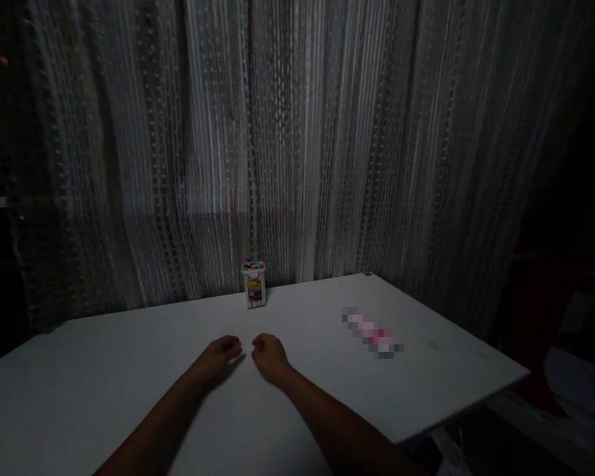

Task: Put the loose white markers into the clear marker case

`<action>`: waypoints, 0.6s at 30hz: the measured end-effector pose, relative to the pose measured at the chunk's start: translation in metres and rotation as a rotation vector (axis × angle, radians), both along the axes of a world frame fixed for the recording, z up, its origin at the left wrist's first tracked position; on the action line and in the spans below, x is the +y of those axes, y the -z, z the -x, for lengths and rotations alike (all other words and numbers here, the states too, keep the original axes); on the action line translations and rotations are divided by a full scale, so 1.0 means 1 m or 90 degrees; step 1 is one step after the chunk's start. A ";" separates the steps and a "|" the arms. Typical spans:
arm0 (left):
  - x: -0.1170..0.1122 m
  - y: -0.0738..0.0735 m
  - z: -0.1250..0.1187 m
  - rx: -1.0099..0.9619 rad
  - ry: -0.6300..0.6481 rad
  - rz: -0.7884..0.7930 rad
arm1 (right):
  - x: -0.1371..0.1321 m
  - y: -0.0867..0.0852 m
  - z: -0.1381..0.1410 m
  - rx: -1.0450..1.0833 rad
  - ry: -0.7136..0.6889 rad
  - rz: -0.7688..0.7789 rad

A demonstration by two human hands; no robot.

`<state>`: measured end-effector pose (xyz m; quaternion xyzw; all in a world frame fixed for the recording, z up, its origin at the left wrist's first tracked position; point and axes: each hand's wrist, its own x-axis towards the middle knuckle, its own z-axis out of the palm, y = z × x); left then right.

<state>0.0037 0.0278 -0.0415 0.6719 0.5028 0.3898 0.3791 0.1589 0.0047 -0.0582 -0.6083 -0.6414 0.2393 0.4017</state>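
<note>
Two hands face each other over the white table [297, 410], a small gap between them. My left hand [221, 352] has loosely bent fingers, slightly apart, and nothing shows in it. Opposite it, my right hand [270, 359] is curled in with its knuckles up; no object is visible in its fingers. Just beyond both hands stands a clear case of markers [255, 285], upright, with colourful caps on top and a yellow and dark label. Neither hand touches it.
A pink and white item [374, 334], blurred into blocks, lies to the right on the table. Behind the table hangs a grey string curtain [287, 145]. The table's right edge ends near a dark area with a pale bag-like thing [449, 449] below.
</note>
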 end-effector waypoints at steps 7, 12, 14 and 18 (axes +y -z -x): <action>0.003 -0.011 -0.013 -0.014 0.057 -0.016 | 0.022 -0.013 0.011 0.015 -0.015 0.083; 0.000 0.002 -0.004 -0.036 0.081 -0.023 | 0.014 -0.009 0.008 -0.034 -0.060 0.038; -0.002 0.003 -0.001 -0.043 0.084 -0.014 | 0.011 -0.011 0.007 -0.049 -0.076 0.037; -0.006 0.000 0.002 -0.053 0.086 -0.015 | 0.008 -0.015 0.008 -0.072 -0.090 0.029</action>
